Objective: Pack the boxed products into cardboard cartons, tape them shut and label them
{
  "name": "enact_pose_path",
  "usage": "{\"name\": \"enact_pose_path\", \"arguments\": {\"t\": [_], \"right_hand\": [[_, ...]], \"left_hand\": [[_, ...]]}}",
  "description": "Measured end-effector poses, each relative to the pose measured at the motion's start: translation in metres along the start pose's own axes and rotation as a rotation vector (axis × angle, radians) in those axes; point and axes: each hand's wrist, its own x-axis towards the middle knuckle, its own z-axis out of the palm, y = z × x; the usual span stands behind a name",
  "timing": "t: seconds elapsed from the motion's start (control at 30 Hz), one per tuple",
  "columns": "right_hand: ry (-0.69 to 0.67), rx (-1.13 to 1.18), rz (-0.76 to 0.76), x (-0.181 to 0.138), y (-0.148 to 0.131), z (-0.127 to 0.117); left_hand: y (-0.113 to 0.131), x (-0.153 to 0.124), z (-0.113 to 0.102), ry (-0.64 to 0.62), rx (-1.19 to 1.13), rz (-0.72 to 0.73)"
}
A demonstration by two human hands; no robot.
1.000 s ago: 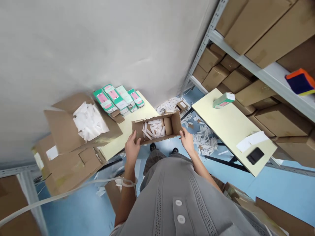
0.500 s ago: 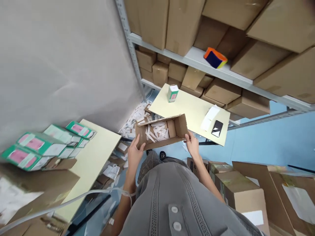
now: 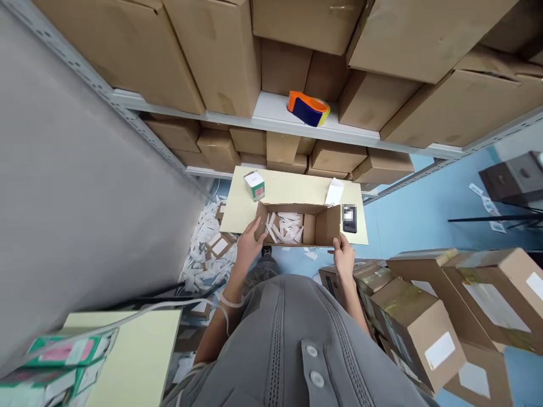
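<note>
Between my hands is an open cardboard box [image 3: 326,226], long and narrow, held level in front of my body. Inside it lie several small white paper strips [image 3: 286,226], mostly toward its left half. My left hand [image 3: 250,243] grips the left end, fingers over the edge. On the right end, my right hand [image 3: 343,254] holds the lower corner. Just beyond the box is a pale yellow table [image 3: 288,189]. On it stand a green and white carton [image 3: 255,185], a white paper [image 3: 335,191] and a phone [image 3: 350,219].
Ahead, a metal shelf [image 3: 229,120] carries cardboard boxes and a coloured band roll [image 3: 308,108]. Paper scraps [image 3: 207,249] cover the floor at left. A second table [image 3: 139,350] holds green cartons [image 3: 63,350]. Large cardboard boxes [image 3: 416,322] stand at right. A white cable [image 3: 169,304] crosses to my left arm.
My view and body have turned right, toward the shelf. The box has come level and now sits over the front of the far table, still in both hands.
</note>
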Motion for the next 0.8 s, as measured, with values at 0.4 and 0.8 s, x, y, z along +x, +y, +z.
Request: {"name": "enact_pose_path", "arguments": {"t": [0.4, 0.8], "right_hand": [[0.044, -0.160, 0.006, 0.062, -0.052, 0.035], [-0.072, -0.446, -0.034, 0.104, -0.053, 0.028]], "left_hand": [[0.000, 0.098, 0.008, -0.140, 0.020, 0.025], [0.005, 0.102, 0.034, -0.112, 0.048, -0.070]]}}
